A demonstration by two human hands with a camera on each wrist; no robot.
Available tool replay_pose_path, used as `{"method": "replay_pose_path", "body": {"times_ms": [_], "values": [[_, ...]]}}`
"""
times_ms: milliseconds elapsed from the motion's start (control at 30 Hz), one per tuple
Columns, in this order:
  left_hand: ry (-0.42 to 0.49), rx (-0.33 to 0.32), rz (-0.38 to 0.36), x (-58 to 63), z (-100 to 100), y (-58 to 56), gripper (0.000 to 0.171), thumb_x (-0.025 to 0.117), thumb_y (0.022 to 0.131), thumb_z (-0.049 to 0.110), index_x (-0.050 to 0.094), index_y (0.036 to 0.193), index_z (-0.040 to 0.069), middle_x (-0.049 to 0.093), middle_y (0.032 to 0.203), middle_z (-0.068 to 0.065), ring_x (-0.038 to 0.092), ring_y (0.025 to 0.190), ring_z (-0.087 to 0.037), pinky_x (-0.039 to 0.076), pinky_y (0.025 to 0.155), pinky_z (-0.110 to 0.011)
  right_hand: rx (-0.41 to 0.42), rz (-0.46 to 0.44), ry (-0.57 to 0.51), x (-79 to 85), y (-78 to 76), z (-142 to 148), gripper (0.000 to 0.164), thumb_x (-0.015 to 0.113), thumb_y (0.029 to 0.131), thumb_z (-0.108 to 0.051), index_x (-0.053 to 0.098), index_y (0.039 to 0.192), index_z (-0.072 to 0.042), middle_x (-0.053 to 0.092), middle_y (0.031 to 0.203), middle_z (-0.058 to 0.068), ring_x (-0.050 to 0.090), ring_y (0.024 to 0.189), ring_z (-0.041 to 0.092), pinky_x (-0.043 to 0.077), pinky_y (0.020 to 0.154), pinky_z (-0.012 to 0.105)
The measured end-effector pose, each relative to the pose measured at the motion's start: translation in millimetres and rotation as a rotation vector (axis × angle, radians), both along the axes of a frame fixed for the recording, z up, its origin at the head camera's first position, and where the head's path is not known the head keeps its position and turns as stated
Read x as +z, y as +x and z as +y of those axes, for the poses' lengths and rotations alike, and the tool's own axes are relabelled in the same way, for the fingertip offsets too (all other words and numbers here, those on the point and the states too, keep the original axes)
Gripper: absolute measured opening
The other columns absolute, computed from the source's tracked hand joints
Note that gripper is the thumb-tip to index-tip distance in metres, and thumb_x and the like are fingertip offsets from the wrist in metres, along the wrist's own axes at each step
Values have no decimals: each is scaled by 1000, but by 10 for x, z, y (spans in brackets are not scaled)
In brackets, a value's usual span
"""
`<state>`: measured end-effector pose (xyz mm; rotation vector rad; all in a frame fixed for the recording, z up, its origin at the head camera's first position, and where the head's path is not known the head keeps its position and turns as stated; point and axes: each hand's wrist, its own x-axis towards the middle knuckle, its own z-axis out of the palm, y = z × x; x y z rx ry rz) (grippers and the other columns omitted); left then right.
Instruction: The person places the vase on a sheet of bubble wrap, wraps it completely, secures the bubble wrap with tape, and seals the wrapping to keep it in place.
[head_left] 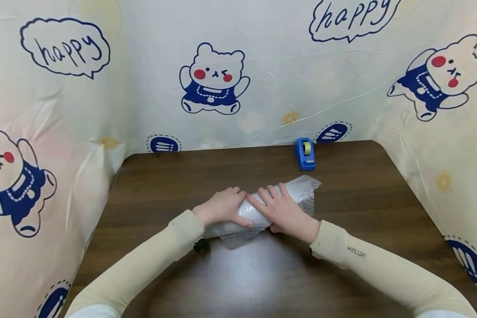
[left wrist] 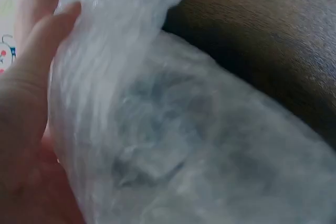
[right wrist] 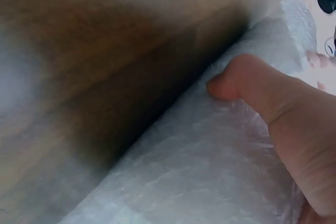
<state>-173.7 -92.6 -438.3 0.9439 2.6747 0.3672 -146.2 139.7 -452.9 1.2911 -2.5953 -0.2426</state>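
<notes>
In the head view, a brown table stood against a curtain printed with bears, and a bundle of bubble wrap lay slantwise near its middle, one end pointing toward the far right corner. The left hand gripped the bundle's left part, thumb on the near side and fingers over the far side; the right hand, just beside it, had its fingers slightly spread and curled over the top. Both wrists wore cream sleeves. A blue tape dispenser with yellowish tape stood at the table's far edge, right of centre. In the left wrist view, the thumb pressed on the plastic, and something darker showed through it, too blurred to name. In the right wrist view, the bent thumb pressed on the bundle's side, with the tabletop beside it.
</notes>
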Motion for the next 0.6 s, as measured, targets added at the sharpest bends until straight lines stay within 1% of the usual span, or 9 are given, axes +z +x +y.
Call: {"method": "replay_pose_path", "body": {"times_ms": [133, 233, 333, 400, 467, 533, 600], "values": [[33, -37, 162, -58, -16, 65, 75, 81, 82, 56, 61, 128, 0, 69, 107, -9, 67, 89, -25, 58, 76, -41, -7, -32, -10, 35, -73, -16, 121, 97, 60, -56, 40, 158, -13, 58, 131, 15, 56, 114, 36, 46, 94, 59], [52, -61, 241, -123, -34, 104, 74, 80, 84, 53, 58, 129, -2, 69, 104, -11, 67, 87, -26, 59, 74, -40, -7, -78, -16, 67, -126, -18, 118, 96, 61, -54, 41, 157, -13, 59, 131, 14, 56, 115, 36, 46, 95, 58], [41, -64, 249, -168, -42, 127, 89, 81, 81, 61, 53, 135, -3, 67, 111, -12, 66, 94, -26, 60, 78, -40, -1, -116, -17, 86, -159, -26, 116, 96, 63, -54, 42, 156, -12, 60, 131, 15, 57, 115, 36, 47, 95, 59], [30, -53, 227, -172, -36, 132, 99, 85, 75, 64, 50, 139, -3, 65, 116, -13, 64, 99, -26, 59, 81, -40, -2, -133, -17, 98, -174, -31, 115, 96, 63, -53, 42, 156, -12, 60, 131, 15, 58, 115, 36, 47, 95, 59], [16, -28, 203, -159, -18, 141, 107, 89, 69, 65, 48, 142, -3, 61, 120, -15, 61, 102, -27, 59, 83, -40, -4, -144, -17, 105, -189, -39, 114, 96, 63, -53, 42, 155, -12, 60, 131, 15, 58, 115, 36, 47, 96, 60], [13, 4, 202, -142, 6, 161, 108, 93, 67, 60, 48, 142, -4, 58, 121, -17, 60, 103, -30, 60, 80, -41, -5, -152, -14, 112, -206, -44, 114, 95, 64, -53, 42, 155, -12, 60, 131, 15, 58, 115, 37, 47, 95, 59], [13, 27, 235, -135, 35, 195, 106, 95, 67, 55, 48, 140, -6, 56, 119, -19, 60, 101, -32, 60, 78, -42, -5, -165, -12, 123, -224, -48, 113, 96, 64, -52, 43, 155, -11, 60, 131, 15, 58, 114, 37, 47, 95, 59]]}}
